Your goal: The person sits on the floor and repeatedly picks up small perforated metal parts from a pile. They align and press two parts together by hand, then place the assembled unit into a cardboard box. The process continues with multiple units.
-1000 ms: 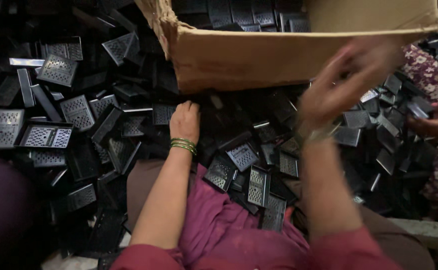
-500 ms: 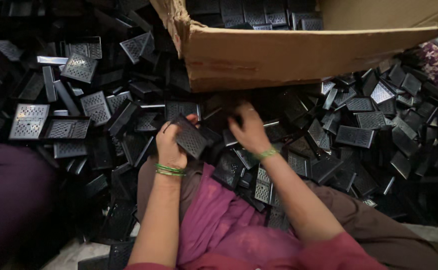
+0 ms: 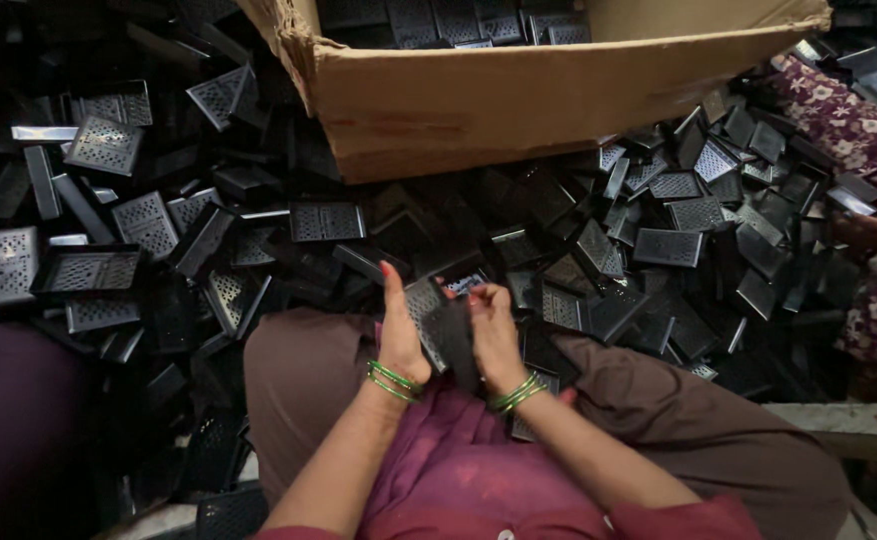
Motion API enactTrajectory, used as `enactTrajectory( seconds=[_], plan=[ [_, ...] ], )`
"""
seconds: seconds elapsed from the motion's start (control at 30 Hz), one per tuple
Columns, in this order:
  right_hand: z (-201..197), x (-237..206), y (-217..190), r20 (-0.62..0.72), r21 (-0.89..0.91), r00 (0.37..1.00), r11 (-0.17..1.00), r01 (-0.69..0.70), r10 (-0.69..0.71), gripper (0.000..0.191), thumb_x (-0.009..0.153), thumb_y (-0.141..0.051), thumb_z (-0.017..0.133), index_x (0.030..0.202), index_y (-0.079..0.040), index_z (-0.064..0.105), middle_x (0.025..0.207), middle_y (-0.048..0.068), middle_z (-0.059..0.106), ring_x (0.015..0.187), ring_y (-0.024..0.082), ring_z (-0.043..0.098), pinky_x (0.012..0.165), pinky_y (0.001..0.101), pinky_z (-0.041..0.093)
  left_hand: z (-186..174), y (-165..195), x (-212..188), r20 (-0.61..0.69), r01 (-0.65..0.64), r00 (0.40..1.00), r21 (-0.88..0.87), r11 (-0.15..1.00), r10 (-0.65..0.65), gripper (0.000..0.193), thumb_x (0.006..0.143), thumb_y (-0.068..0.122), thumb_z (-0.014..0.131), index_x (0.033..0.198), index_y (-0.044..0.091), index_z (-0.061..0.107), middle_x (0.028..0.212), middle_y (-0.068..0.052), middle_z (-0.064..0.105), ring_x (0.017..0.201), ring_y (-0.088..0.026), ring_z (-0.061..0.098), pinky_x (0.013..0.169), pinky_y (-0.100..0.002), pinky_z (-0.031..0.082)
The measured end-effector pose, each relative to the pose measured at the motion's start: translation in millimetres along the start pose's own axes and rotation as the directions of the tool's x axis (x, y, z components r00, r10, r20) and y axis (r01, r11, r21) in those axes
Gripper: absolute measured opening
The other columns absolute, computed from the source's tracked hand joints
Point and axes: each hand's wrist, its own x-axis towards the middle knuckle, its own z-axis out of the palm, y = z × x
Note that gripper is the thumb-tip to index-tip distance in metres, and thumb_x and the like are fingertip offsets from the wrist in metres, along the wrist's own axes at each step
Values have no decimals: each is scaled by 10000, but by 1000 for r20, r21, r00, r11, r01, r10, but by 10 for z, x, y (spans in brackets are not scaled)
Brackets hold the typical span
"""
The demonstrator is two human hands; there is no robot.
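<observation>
Black perforated tray clasped between left hand and right hand, below cardboard box; loose hold risks slipping.

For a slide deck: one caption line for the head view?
Both hands, left hand and right hand, hold a black perforated tray amid piled trays beside a cardboard box.

A small workshop floor — heaps of identical black perforated plastic parts cover the frame, with a cardboard box of them at top centre.
</observation>
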Motion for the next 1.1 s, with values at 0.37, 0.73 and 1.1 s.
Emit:
enactTrajectory(
  seconds=[0.37,0.73,1.1],
  plan=[
    [-32,-181,-847,302,84,935,982,171,-188,816,897,-322,773,1538,-43,353,1459,138,480,1331,246,528,1132,371,436,-26,175,-27,-32,-298,954,34,954,299,860,904,840,312,1042,55,633,905,-61,671,874,-216,642,841,-342,541],
    [41,-161,-1071,360,-138,876,911,389,-320,761,961,-364,713,1593,-92,388,1464,182,423,1354,322,475,1157,396,401,99,35,-166,210,-282,942,65,957,263,627,1027,657,368,1295,110,515,1184,-37,620,1122,-169,609,1004,-355,508],
    [-69,-182,-951,294,-213,842,828,519,-452,785,943,-421,714,1586,-94,403,1484,181,439,1376,329,484,1171,421,417,98,-106,-177,241,-533,846,399,746,475,483,1095,512,357,1313,104,495,1260,-54,564,1184,-154,537,1062,-320,437]
  ],
)
